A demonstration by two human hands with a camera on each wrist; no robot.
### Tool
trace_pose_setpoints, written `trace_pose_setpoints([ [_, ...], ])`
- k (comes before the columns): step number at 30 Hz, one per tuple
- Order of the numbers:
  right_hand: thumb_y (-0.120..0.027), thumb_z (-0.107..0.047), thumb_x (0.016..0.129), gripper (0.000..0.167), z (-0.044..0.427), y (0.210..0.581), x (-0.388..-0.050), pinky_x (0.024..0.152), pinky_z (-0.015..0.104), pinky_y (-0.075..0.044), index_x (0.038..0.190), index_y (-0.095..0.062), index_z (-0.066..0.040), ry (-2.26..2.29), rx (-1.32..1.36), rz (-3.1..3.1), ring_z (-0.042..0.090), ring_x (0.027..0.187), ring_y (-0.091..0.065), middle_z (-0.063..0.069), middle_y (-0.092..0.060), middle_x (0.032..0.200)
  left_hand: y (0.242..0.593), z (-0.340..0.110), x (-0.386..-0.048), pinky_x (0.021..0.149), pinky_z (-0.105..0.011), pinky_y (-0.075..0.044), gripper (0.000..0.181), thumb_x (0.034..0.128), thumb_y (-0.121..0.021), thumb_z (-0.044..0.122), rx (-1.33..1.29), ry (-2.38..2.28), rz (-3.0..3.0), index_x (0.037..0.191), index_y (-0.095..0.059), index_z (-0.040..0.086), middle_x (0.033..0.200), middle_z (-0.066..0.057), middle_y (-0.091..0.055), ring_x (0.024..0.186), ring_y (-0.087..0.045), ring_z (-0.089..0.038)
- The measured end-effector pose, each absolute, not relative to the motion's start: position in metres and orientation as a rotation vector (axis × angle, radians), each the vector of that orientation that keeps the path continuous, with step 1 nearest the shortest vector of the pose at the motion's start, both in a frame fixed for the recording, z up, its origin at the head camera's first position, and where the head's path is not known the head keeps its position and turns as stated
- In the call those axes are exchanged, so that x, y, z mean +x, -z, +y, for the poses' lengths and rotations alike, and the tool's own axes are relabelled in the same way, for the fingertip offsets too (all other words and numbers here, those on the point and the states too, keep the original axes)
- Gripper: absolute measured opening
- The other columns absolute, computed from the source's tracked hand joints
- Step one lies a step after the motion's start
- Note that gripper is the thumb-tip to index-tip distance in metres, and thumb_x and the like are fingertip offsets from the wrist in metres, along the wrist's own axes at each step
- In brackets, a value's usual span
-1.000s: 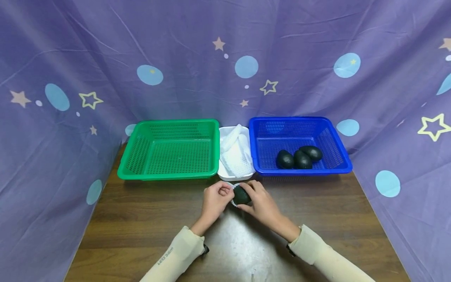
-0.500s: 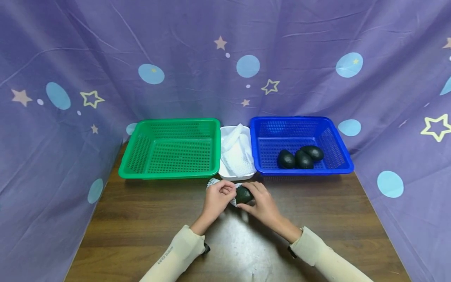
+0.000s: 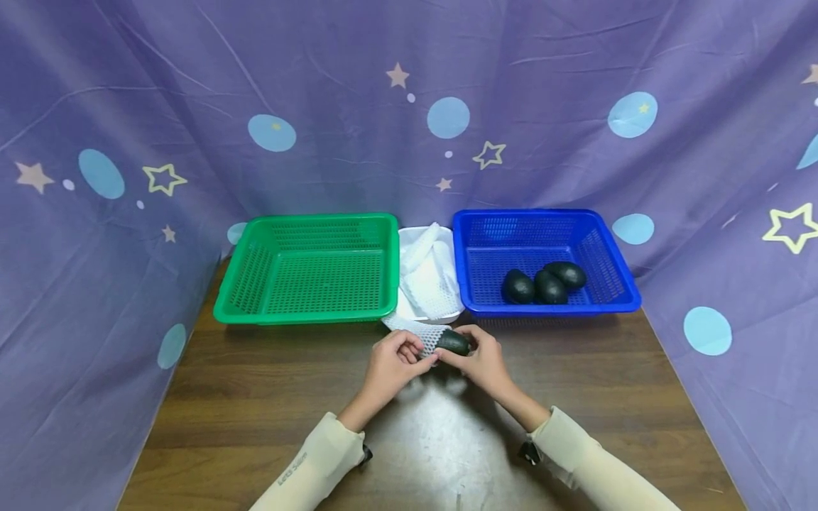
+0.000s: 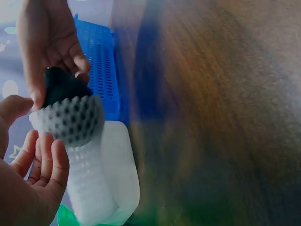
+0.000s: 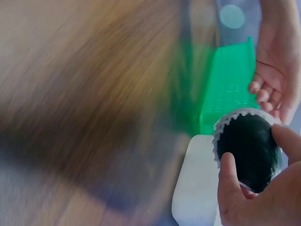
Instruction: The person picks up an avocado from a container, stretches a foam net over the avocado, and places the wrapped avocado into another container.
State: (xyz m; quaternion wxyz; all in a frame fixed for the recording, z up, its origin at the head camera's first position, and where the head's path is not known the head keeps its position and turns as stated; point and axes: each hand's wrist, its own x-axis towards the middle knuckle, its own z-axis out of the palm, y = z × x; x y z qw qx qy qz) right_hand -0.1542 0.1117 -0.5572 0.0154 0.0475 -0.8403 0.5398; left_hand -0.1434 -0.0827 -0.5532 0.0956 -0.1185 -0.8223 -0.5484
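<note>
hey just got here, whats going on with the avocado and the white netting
A person's right hand holds a dark avocado, one end of which sits inside a white foam net; the other end is uncovered. The left hand pinches the net near its opening. More nets lie in the white tray, and three other avocados sit in the blue basket.
</note>
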Motion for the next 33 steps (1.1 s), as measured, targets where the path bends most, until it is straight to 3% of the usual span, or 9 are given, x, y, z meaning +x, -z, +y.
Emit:
trace_pose_setpoints([
  [3, -0.088, -0.021, 0.079, 0.044, 0.110, 0.553, -0.155, 0.049, 0.024, -0.049, 0.112, -0.067, -0.001, -1.865, -0.028, -2.628, 0.014, 0.054, -0.058, 0.009, -0.066, 0.082, 0.553, -0.081, -0.142, 0.059, -0.020, -0.055, 0.028, 0.0749, -0.091, 0.014, -0.355, 1.582, -2.489, 0.086, -0.067, 0.006, 0.079, -0.007, -0.064, 0.066, -0.064, -0.017],
  [8, -0.086, -0.019, 0.081, 0.040, 0.107, 0.551, -0.153, 0.046, 0.024, -0.047, 0.108, -0.063, 0.001, -1.979, -0.154, -2.628, 0.019, 0.052, -0.057, 0.003, -0.060, 0.075, 0.553, -0.076, -0.144, 0.062, -0.021, -0.058, 0.017, 0.0759, -0.082, 0.002, -0.338, 1.522, -2.475, 0.086, -0.069, 0.004, 0.083, -0.008, -0.066, 0.068, -0.066, -0.014],
  [16, -0.088, -0.012, 0.078, 0.038, 0.107, 0.557, -0.153, 0.046, 0.021, -0.046, 0.103, -0.062, 0.001, -1.869, -0.058, -2.604, 0.008, 0.050, -0.053, 0.008, -0.062, 0.077, 0.554, -0.068, -0.139, 0.056, -0.018, -0.056, 0.004, 0.0765, -0.072, 0.004, -0.320, 1.577, -2.439, 0.080, -0.070, 0.004, 0.070, -0.003, -0.070, 0.060, -0.062, -0.002],
  [19, -0.087, -0.010, 0.078, 0.038, 0.108, 0.559, -0.153, 0.051, 0.019, -0.046, 0.107, -0.065, 0.001, -1.854, 0.010, -2.607, 0.007, 0.057, -0.054, 0.012, -0.066, 0.084, 0.555, -0.066, -0.137, 0.056, -0.019, -0.057, 0.004, 0.0765, -0.072, 0.003, -0.337, 1.663, -2.406, 0.080, -0.070, 0.002, 0.069, -0.006, -0.070, 0.059, -0.062, -0.002],
  [25, -0.086, -0.008, 0.080, 0.041, 0.113, 0.559, -0.151, 0.073, 0.020, -0.053, 0.115, -0.067, 0.000, -1.882, 0.159, -2.600, 0.014, 0.085, -0.063, 0.016, -0.072, 0.099, 0.558, -0.070, -0.137, 0.056, -0.018, -0.056, 0.009, 0.0746, -0.073, -0.005, -0.251, 1.829, -2.354, 0.082, -0.070, 0.000, 0.071, -0.012, -0.070, 0.061, -0.062, -0.004],
  [33, -0.089, -0.011, 0.077, 0.046, 0.112, 0.558, -0.147, 0.067, 0.028, -0.061, 0.117, -0.067, -0.005, -1.666, 0.338, -2.562, 0.020, 0.087, -0.069, 0.012, -0.073, 0.100, 0.559, -0.071, -0.137, 0.057, -0.017, -0.053, 0.014, 0.0730, -0.074, -0.014, -0.129, 1.873, -2.400, 0.083, -0.067, -0.006, 0.071, -0.021, -0.068, 0.061, -0.060, -0.008],
])
